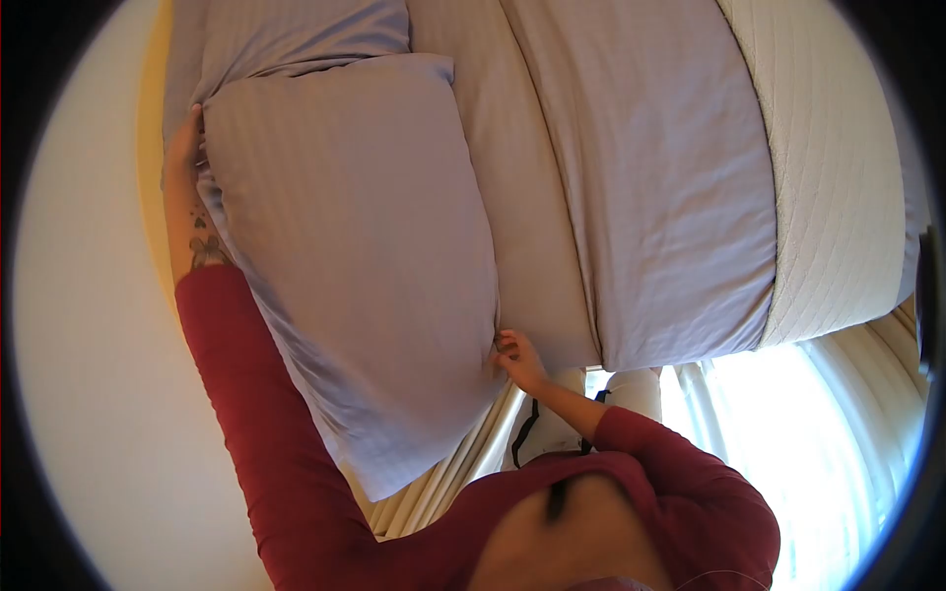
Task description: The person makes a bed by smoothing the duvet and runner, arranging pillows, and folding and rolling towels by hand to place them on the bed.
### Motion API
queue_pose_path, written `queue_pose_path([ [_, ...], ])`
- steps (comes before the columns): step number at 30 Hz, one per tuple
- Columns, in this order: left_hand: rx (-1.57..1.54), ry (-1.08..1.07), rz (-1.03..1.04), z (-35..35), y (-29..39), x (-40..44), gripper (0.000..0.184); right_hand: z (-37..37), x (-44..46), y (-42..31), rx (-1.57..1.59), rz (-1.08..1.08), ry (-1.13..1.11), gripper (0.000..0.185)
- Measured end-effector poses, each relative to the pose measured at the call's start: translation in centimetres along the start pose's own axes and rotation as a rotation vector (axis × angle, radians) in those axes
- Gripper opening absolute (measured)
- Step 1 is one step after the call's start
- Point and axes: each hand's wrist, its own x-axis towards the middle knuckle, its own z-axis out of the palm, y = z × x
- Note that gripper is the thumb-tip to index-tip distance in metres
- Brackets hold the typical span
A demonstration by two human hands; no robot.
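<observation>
A large mauve pillow [345, 217] with faint stripes lies near the head of the bed, its lower corner hanging past the mattress side. At its far left corner is my left hand [185, 138], the fingers closed on the pillow's edge and partly hidden by it. My right hand [520, 361] pinches the pillow's right edge, close to the side of the bed. Fabric is bunched along the pillow's left side, beside my left forearm.
Another mauve pillow [305, 34] lies beyond the first. Mauve bedding [650, 177] and a cream quilted cover [838, 167] extend to the right. A pale wall [89, 325] is at the left. Curtains [788, 443] hang behind me at a bright window.
</observation>
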Motion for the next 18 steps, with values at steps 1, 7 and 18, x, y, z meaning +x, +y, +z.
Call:
queue_pose_path([
  [1,0.014,-0.004,0.004,0.3,0.2,0.2,0.063,0.1,-0.2,0.2,0.014,0.005,-0.003,0.063],
  [7,0.282,0.358,0.706,5.3,2.2,-9.3,0.057,0.9,-0.3,2.5,-0.227,0.08,-0.043,0.052],
  [18,0.312,-0.087,0.979,22.7,-3.2,-29.1,0.05,-7.3,-3.0,9.0,-0.997,-0.191,-0.774,0.016],
])
